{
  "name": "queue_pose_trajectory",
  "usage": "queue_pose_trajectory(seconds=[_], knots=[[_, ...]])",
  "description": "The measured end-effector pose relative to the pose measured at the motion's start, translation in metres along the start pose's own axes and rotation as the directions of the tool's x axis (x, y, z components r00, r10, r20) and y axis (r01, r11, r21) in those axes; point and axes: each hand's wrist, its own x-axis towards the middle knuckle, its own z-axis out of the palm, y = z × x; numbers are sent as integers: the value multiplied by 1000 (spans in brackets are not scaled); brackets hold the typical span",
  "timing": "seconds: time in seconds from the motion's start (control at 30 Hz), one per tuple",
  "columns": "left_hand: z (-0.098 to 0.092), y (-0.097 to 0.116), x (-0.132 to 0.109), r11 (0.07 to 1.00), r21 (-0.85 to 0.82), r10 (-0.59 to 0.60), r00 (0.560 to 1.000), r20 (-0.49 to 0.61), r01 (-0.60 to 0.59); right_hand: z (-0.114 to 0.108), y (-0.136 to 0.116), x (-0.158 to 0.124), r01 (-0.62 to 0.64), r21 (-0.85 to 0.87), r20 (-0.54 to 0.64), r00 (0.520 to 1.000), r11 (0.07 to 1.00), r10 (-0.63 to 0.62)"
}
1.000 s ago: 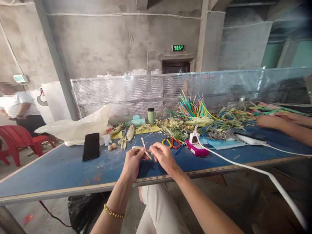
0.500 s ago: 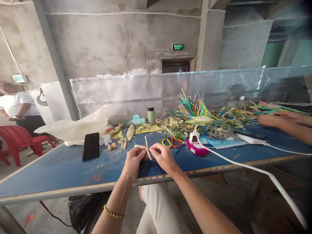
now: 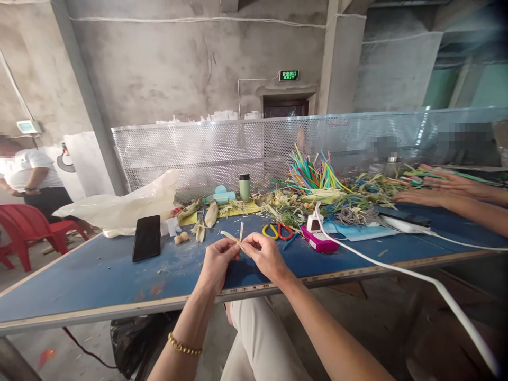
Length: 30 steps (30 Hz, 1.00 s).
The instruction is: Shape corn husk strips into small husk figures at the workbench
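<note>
Near the table's front edge, pale strips (image 3: pixel 229 235) that look like corn husk cross each other between my fingertips. My left hand (image 3: pixel 216 262) pinches them from the left side. From the right, my right hand (image 3: pixel 265 257) grips them between thumb and fingers, close against the left. Two strip ends stick up above the fingers; the crossing itself is mostly covered by the fingertips. Just behind my right hand lie yellow-handled scissors or pliers (image 3: pixel 270 232) and a red-handled tool (image 3: pixel 284 231), whose kind I cannot make out.
On the blue table (image 3: pixel 99 280) are a black phone (image 3: pixel 146 238), dried husks (image 3: pixel 211 214), a green bottle (image 3: pixel 244 188), colourful stems (image 3: pixel 315 172) and a magenta box (image 3: pixel 320 242). A white cable (image 3: pixel 381 267) crosses at right. A co-worker's hands (image 3: pixel 432 196) reach in there.
The strip that pointed down toward me between my hands no longer shows there; the upper ends have shifted. At right, the co-worker's hands have opened and spread over the table.
</note>
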Motion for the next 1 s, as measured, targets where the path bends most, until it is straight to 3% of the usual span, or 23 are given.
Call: queue_pose_trajectory(seconds=[0.23, 0.47, 0.6, 0.7, 0.83, 1.0], knots=[[-1, 0, 0, 1000, 13, 3, 999, 33, -4, -1, -1, 0, -25, -84, -8, 1000, 996, 25], [-3, 1, 1, 997, -73, -20, 997, 70, 25, -2, -5, 1, -85, -29, -9, 996, 996, 85], [-3, 5, -1, 976, -174, -112, 986, 126, 133, -3, -6, 2, -171, 74, -93, 980, 983, 177], [-1, 7, -2, 962, -202, -150, 975, 161, 181, -2, -5, 3, -166, 211, -75, 980, 963, 186], [1, 9, -4, 969, -167, -151, 969, 197, 185, 1, -3, 3, -143, 277, 2, 989, 950, 148], [4, 10, -4, 981, -122, -121, 966, 230, 152, 2, -4, 2, -162, 293, -40, 983, 942, 181]])
